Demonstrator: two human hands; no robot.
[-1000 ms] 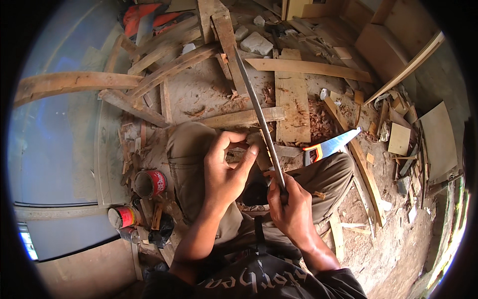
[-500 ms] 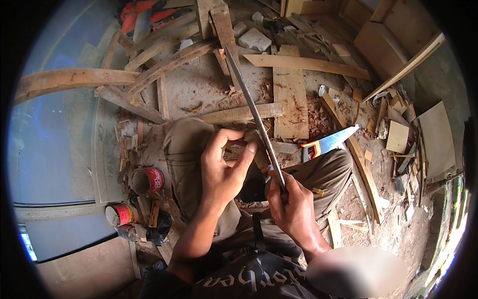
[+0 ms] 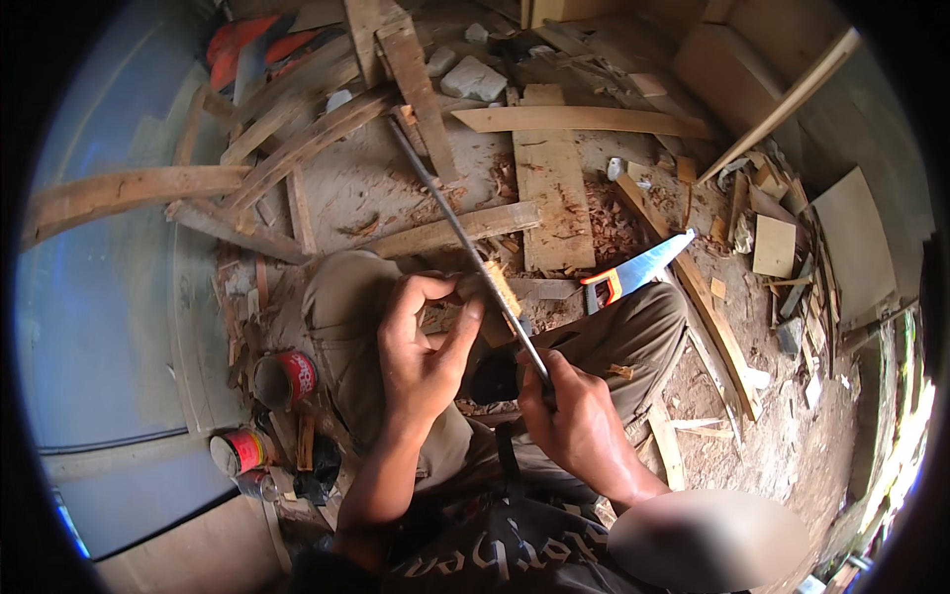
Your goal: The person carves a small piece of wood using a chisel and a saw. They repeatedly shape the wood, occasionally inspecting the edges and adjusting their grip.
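Fingers of the right hand wrap the lower end of a long, narrow grey metal bar, slanting across a brown wooden block with a pale face. The left hand pinches that block between thumb and forefinger. To the left, a red cylindrical can is open, its contents too dark to tell; near it, a red-and-yellow cylindrical can shows a grey end.
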